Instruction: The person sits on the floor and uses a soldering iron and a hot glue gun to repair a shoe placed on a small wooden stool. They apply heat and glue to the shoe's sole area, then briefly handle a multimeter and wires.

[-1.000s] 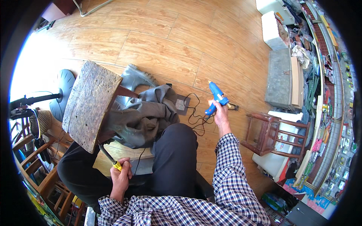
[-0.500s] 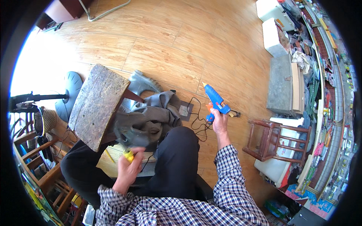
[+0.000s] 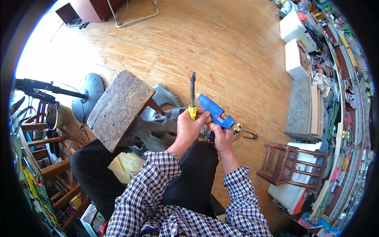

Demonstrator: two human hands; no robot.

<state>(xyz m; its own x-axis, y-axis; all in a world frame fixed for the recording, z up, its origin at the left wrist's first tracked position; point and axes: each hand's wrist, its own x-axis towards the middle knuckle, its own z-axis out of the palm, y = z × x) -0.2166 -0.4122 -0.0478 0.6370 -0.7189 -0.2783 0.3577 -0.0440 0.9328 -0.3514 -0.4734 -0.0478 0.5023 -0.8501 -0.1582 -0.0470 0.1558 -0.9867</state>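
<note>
My left hand (image 3: pixel 188 127) is closed round a yellow-handled tool (image 3: pixel 192 98) with a long, dark, thin shaft pointing away from me. Its exact kind I cannot make out. Close beside it, my right hand (image 3: pixel 223 138) grips a blue hot glue gun (image 3: pixel 215 110) by its handle, the nozzle aimed up and to the left. The two hands nearly touch above my right knee, and the left thumb reaches toward the glue gun's body. Grey waders (image 3: pixel 158 126) with a boot (image 3: pixel 166 98) lie beyond my knees, partly under a worn wooden stool (image 3: pixel 120 108).
To the right stand a small brown wooden chair (image 3: pixel 278 164), a grey metal box (image 3: pixel 298 112) and white containers (image 3: pixel 298 59) along a crowded shelf. Pliers (image 3: pixel 250 135) lie on the tiled floor. At left are a round black stand base (image 3: pixel 87 96) and wooden racks (image 3: pixel 51 168).
My left hand has come up and right with the yellow-handled tool, its shaft now pointing away. My right hand has drawn the glue gun slightly down and left, toward it.
</note>
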